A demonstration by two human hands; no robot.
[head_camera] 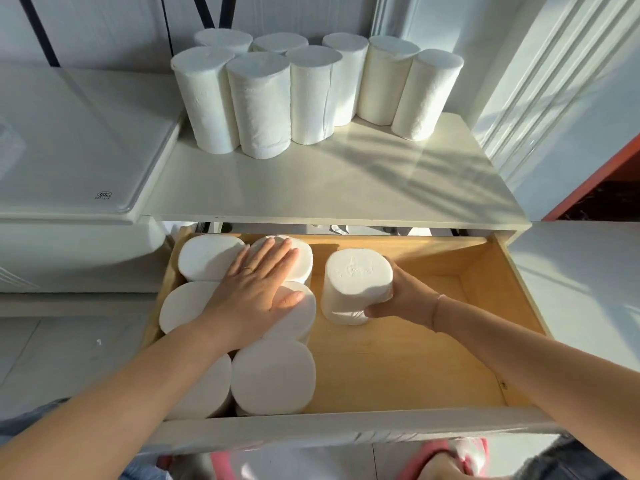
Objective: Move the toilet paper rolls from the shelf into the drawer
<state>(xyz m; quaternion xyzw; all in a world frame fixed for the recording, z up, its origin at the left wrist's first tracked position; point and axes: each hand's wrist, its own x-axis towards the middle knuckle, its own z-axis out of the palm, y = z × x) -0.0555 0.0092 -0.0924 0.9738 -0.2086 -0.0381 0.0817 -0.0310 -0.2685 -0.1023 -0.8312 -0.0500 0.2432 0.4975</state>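
Several white toilet paper rolls [263,105] stand upright in a cluster at the back of the white shelf [346,181]. Below it, the wooden drawer [415,358] is pulled out. Several rolls [273,375] stand packed in two columns at its left side. My left hand [258,289] lies flat, fingers spread, on top of these packed rolls. My right hand [401,296] grips one upright roll [356,285] from its right side, standing on the drawer floor just right of the packed ones.
A white appliance lid [69,150] lies left of the shelf. A white panelled wall [571,116] rises at the right, with an orange edge [595,174] beside it. The drawer's right half shows bare wood. Its white front panel [346,431] is nearest me.
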